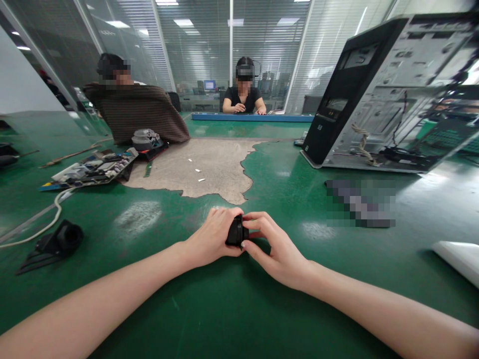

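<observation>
A small black boxy device (235, 231) with a short raised part on its right side is held just above the green tabletop, in the middle of the head view. My left hand (210, 238) wraps round its left side, thumb below and fingers over the top. On the other side, the thumb and fingertips of my right hand (280, 252) grip the raised part. Both hands are closed on the device, and my fingers hide much of it. Its exact kind does not show.
Left lie a circuit board (101, 168), a white cable (57, 212) and a black part with a round opening (56, 243). An open computer case (381, 99) stands right, near a blurred flat object (357, 203) and a white object (458, 257). Two people sit beyond.
</observation>
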Demonstrator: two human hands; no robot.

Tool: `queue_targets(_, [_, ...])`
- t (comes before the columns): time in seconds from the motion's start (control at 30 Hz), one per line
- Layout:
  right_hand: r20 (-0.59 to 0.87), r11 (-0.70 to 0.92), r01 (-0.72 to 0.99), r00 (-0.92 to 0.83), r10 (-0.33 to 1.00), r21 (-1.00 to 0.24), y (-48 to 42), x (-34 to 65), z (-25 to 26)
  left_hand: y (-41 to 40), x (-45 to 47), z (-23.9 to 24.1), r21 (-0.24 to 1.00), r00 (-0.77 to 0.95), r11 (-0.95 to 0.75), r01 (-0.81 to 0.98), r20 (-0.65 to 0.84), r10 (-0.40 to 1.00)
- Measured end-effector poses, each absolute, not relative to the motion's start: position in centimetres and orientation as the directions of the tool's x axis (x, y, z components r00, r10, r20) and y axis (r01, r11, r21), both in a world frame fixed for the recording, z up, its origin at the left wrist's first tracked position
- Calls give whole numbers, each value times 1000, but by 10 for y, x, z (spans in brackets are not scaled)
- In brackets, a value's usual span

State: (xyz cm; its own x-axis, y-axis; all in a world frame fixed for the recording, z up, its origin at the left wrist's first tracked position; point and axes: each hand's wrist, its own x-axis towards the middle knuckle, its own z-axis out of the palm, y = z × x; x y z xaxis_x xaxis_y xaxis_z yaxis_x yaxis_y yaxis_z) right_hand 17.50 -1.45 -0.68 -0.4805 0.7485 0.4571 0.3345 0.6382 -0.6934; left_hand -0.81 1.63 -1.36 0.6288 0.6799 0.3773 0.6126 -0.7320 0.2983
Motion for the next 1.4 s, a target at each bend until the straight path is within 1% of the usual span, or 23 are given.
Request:
queue_targets(0.07, [480,664,357,-480,734,-658,-15,176,-6,16,-8,-14,293,629,-732,615,377,680])
queue_targets(0.13, [497,668,357,-464,733,-653,-14,175,-7,16,-8,-14,290,624,-731,618,384,680])
queue_targets(0.3, [446,590,300,-431,785,-749,-10,173,-10,16,-8,-13,304,622,-730,612,386,682])
queue_targets(0.47, [399,547,251,-461,793,-798,-11,173,-12,16,-8,-14,297,623,-732,614,388,679])
queue_targets(0.53, [415,568,253,-468,780,-783,-12,173,-10,17,-8,-14,291,623,-733,615,391,677])
queue_targets(0.63, [465,622,290,-459,757,-727,-12,175,-8,16,-8,-14,281,626,-734,618,389,676])
queue_targets(0.7, [473,623,288,-447,759,-727,-11,175,-8,16,-8,-14,279,627,-734,619,386,676])
queue_targets(0.87, [390,510,242,-408,825,-825,-8,173,-12,16,-8,-11,287,633,-734,616,374,678])
queue_targets(0.97, [322,446,232,-427,845,-864,-8,173,-13,16,-8,-11,282,636,-734,618,370,677])
queue_targets(1.03, [307,432,208,-448,840,-878,-8,173,-13,16,-8,-11,277,636,-734,619,371,677])
queue_targets(1.1, [346,470,194,-453,821,-861,-9,173,-11,16,-8,-13,273,636,-737,618,378,673])
queue_targets(1.2, [450,587,238,-444,775,-774,-10,175,-8,17,-8,-14,264,634,-742,617,393,666])
queue_targets(1.27, [484,622,263,-436,758,-738,-10,175,-7,17,-8,-14,260,632,-741,619,395,666])
queue_targets(1.33, [473,602,254,-422,773,-757,-9,175,-7,17,-8,-14,261,631,-740,619,395,667])
queue_targets(1.4, [431,543,232,-396,811,-807,-8,174,-9,16,-8,-13,264,630,-740,619,396,668])
